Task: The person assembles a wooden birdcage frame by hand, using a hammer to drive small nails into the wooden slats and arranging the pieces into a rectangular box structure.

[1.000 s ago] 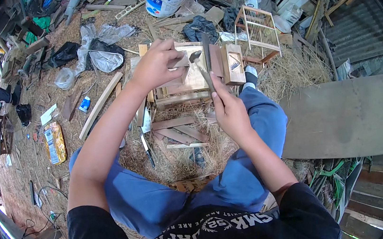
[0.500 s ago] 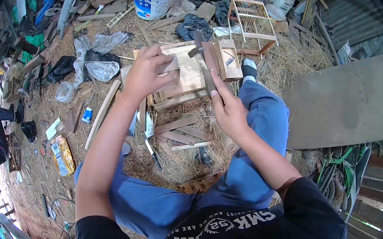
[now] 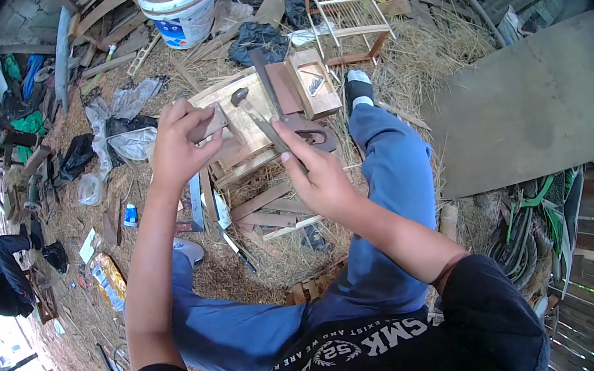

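My right hand (image 3: 320, 179) grips a hammer (image 3: 264, 124) by its handle, forefinger stretched along it. The hammer's dark head is over the low wooden bench (image 3: 251, 143), a little right of my left hand (image 3: 179, 144). Between the thumb and fingers of that left hand is a small flat piece of wood (image 3: 208, 124), held at the bench's left part. A handsaw (image 3: 265, 78) lies along the bench's right side, its handle beside my right hand. To the saw's right stands a small wooden box (image 3: 316, 101) with nails (image 3: 315, 85) in it.
Loose wood strips (image 3: 266, 208) and a knife (image 3: 237, 251) lie on the ground before the bench. Beyond are a white bucket (image 3: 181, 14) and a slatted wooden frame (image 3: 350, 16). A large flat board (image 3: 525, 109) lies at right. Another person (image 3: 7, 273) sits far left.
My right hand has brought the hammer leftward over the bench, its head closer to the held wood. The saw's handle now shows. The whole view has shifted and turned slightly.
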{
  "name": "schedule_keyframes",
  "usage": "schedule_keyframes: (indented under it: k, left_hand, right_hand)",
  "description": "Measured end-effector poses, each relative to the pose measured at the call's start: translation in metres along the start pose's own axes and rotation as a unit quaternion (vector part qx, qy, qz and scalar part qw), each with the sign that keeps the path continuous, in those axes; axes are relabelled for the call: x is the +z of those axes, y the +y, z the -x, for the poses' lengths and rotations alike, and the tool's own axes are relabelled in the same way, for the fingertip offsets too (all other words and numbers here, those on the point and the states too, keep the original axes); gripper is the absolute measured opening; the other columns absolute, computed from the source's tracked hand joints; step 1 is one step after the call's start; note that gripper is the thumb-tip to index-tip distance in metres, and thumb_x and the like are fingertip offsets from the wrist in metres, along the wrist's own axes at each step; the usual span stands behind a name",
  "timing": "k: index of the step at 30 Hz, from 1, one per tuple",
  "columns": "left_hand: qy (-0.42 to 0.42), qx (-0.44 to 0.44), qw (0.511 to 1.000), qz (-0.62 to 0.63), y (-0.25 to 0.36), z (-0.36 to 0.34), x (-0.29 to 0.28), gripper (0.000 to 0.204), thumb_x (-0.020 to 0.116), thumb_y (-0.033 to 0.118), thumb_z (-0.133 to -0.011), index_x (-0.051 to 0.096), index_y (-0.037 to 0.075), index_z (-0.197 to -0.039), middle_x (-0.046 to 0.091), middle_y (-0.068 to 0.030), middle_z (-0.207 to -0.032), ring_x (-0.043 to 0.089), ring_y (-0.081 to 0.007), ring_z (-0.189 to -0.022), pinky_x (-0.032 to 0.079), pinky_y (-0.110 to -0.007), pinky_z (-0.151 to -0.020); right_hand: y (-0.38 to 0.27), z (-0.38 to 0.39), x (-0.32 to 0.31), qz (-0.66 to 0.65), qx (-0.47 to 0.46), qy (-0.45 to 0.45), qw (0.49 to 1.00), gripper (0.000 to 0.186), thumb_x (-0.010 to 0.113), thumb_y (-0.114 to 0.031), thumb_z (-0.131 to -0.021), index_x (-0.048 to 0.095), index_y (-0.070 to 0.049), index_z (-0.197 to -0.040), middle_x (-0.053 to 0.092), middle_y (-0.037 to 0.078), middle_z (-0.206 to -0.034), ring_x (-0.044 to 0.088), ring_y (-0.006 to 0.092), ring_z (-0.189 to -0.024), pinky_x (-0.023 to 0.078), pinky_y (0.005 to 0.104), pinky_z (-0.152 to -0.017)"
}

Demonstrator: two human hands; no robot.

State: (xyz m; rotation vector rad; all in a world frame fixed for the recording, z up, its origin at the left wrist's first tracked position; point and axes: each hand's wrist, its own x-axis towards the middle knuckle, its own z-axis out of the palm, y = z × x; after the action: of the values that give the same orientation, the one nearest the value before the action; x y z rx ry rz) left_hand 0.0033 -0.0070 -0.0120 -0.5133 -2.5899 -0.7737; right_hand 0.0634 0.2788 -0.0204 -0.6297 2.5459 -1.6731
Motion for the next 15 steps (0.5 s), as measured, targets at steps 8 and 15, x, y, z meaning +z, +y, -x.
schedule_keyframes:
  k: [8,15]
  left_hand:
    - [-0.003,-0.007,1.0,-0.001,-0.003,0.003,0.0,0.038,0.088,0.016,-0.074,0.082,0.003,-0.109,0.063,-0.0105,-0.096,0.059,-0.0319,-0.094,0.051,-0.043,-0.088]
    - [0.018,0.011,1.0,-0.004,-0.006,0.004,0.0,0.031,0.089,0.021,-0.076,0.079,0.002,-0.097,0.062,-0.0101,-0.096,0.058,-0.0323,-0.093,0.052,-0.044,-0.087]
  right_hand:
    - [-0.003,-0.009,0.0,0.065,-0.045,-0.078,0.994,0.066,0.06,-0.001,-0.105,0.046,-0.016,-0.168,0.074,0.024,-0.125,0.072,0.0426,-0.098,0.058,0.0437,-0.091]
    - [-0.03,-0.01,-0.001,0.1,-0.124,-0.032,0.987,0.064,0.06,0.002,-0.102,0.055,-0.017,-0.163,0.076,0.021,-0.119,0.071,0.0401,-0.092,0.058,0.0438,-0.087]
